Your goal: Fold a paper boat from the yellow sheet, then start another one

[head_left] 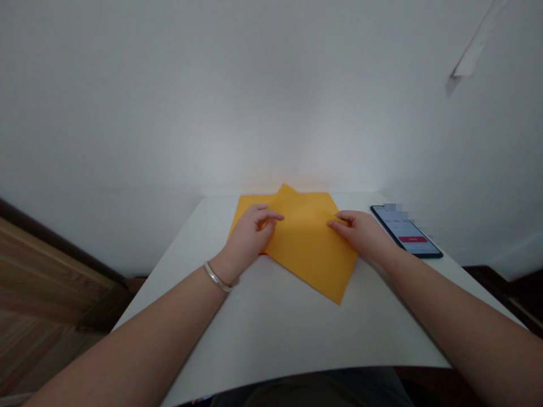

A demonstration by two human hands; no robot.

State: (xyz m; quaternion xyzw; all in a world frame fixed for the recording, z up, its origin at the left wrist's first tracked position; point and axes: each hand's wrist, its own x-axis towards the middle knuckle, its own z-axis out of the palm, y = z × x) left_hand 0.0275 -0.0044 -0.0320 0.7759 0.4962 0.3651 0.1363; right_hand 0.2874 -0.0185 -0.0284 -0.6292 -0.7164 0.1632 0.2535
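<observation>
A sheet of orange paper (306,244) lies turned at an angle on a white table (271,328), over another orange sheet (246,206) that shows behind it. My left hand (249,237), with a silver bracelet on the wrist, curls its fingers on the left edge of the top sheet and pinches it. On the sheet's right edge my right hand (360,232) pinches the paper with its fingertips.
A phone (406,230) with its screen lit lies on the table to the right of my right hand. The table stands against a white wall (254,102). Wooden floor (38,282) shows at the left.
</observation>
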